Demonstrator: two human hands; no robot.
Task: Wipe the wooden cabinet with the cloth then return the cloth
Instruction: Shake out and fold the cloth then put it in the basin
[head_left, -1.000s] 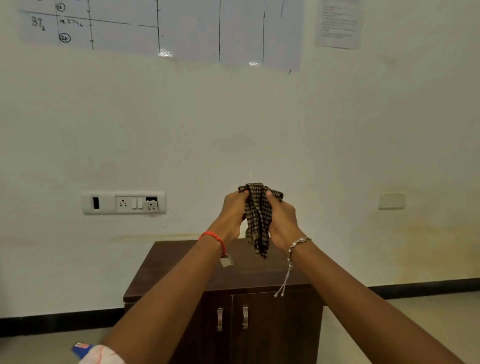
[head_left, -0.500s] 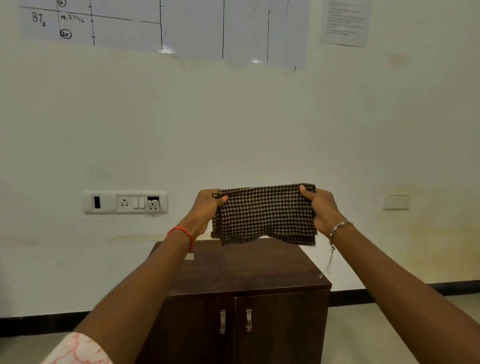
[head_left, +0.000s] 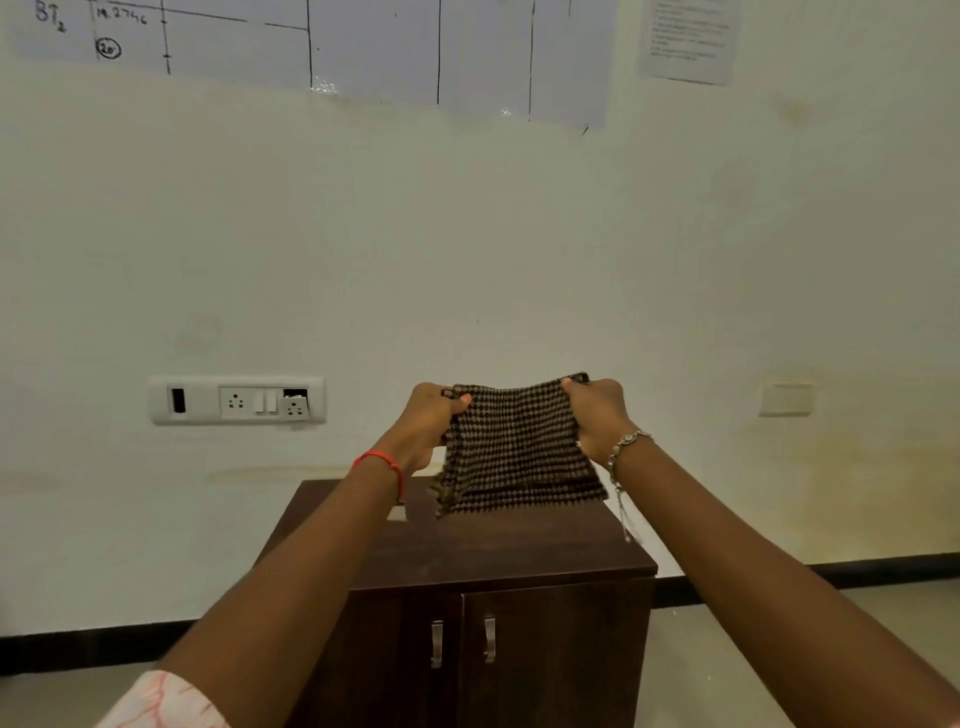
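A dark brown checked cloth (head_left: 519, 447) hangs folded in the air above the cabinet. My left hand (head_left: 428, 423) pinches its top left corner and my right hand (head_left: 597, 415) grips its top right corner. The cloth's lower edge dangles just over the back of the cabinet top. The dark wooden cabinet (head_left: 498, 556) stands against the wall below my arms, with two closed doors and two metal handles (head_left: 462, 642).
A cream wall rises behind the cabinet, with a white socket and switch panel (head_left: 236, 400) at the left and a small blank plate (head_left: 785, 397) at the right. Paper charts (head_left: 363, 47) hang high on the wall. A black skirting (head_left: 857, 569) runs along the floor.
The cloth was bunched between my hands, then stretched wide. Now my hands have come closer together and the cloth sags in folds, held a little lower over the cabinet.
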